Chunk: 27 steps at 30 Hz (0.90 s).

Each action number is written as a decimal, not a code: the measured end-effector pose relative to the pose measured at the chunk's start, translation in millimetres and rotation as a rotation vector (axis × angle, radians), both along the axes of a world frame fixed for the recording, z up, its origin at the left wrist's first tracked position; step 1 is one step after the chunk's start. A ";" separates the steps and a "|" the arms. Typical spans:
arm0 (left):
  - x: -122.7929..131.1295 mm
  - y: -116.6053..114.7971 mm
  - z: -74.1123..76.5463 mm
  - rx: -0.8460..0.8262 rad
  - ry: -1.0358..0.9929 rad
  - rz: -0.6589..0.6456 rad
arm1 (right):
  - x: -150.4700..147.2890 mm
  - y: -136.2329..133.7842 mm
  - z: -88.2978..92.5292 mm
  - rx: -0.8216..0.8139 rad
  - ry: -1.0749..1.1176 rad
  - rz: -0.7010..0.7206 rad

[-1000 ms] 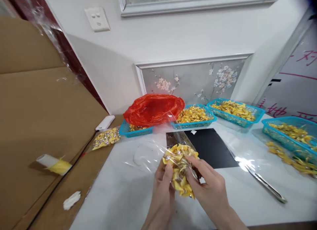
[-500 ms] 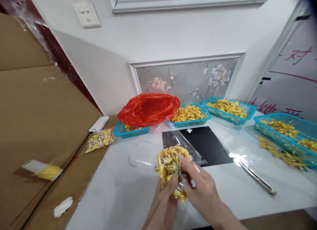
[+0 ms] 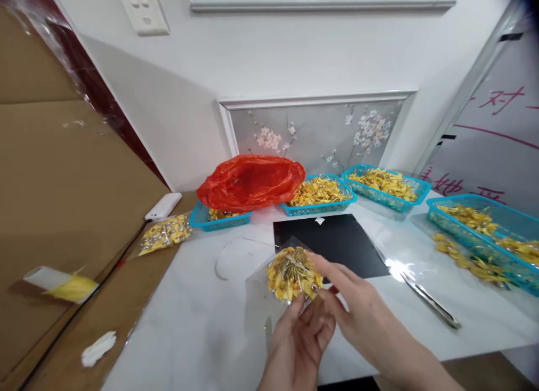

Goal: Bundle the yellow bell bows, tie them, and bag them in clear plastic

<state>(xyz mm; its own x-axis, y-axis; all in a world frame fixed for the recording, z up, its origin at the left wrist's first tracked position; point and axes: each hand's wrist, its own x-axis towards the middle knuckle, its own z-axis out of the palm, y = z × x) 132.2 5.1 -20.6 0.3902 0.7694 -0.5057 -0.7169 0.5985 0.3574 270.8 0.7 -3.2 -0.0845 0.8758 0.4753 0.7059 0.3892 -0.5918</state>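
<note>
A bunch of yellow ribbon-like pieces with silver beads (image 3: 290,273) sits in a clear plastic bag, its thin stems fanning out from the middle. My left hand (image 3: 295,337) supports it from below, thumb against its lower edge and the other fingers curled beneath. At the right edge of the bunch, my right hand (image 3: 357,301) pinches it between thumb and fingers. The fingertips behind the bunch are partly hidden. Beyond the hands lies a black mat (image 3: 337,248) on the white tabletop.
Blue baskets (image 3: 326,208) of yellow pieces line the back and right. A red plastic bag (image 3: 210,197) stands at the back. Metal tweezers (image 3: 438,308) lie right. A filled clear packet (image 3: 166,234), a white phone (image 3: 164,206) and a white tube (image 3: 42,277) are left.
The bunch has turned so its stems face up and spread flatter. The clear bag now lies closer around it. My left hand has opened out more beneath, and the right has shifted right.
</note>
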 end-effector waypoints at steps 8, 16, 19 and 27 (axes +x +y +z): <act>-19.5 1.8 14.2 -0.153 0.031 0.004 | 59.3 15.9 -23.9 -0.035 -0.243 0.126; -50.8 7.0 38.6 -0.115 0.147 -0.036 | 35.0 28.4 -20.5 0.205 -0.253 0.293; -61.7 9.2 41.3 -0.068 0.216 -0.080 | 29.6 30.7 -9.7 0.270 -0.266 0.336; -81.2 13.9 31.2 0.039 0.371 -0.179 | 21.0 35.4 -10.0 0.147 -0.339 0.449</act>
